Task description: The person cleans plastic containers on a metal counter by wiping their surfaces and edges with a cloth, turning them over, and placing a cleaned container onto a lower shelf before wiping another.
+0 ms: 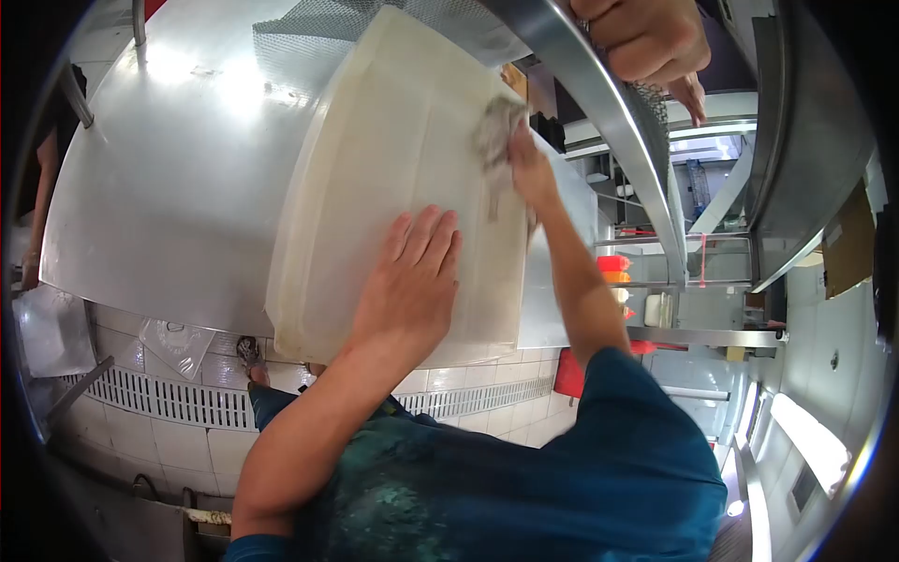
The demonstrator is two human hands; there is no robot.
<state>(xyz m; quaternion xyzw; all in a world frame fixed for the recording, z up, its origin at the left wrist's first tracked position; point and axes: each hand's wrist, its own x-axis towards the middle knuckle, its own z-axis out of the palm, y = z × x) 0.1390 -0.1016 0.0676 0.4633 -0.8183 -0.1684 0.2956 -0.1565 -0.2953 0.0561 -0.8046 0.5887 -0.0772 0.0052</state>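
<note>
A large, cloudy-white plastic bin (375,122) stands tipped at the edge of the steel table, its broad face toward me. My left hand (412,286) lies flat on that face, fingers stretched out. At the bin's right side my right hand (532,170) is closed on a greyish cloth (501,129), which presses against the plastic near the edge. The right hand and cloth are smeared by motion.
The shiny steel table (178,178) spreads to the left, with metal mesh (304,47) behind the bin. Another person's fist (651,37) is at the top right, by a curved steel rail (618,103). A floor drain grate (169,395) runs below.
</note>
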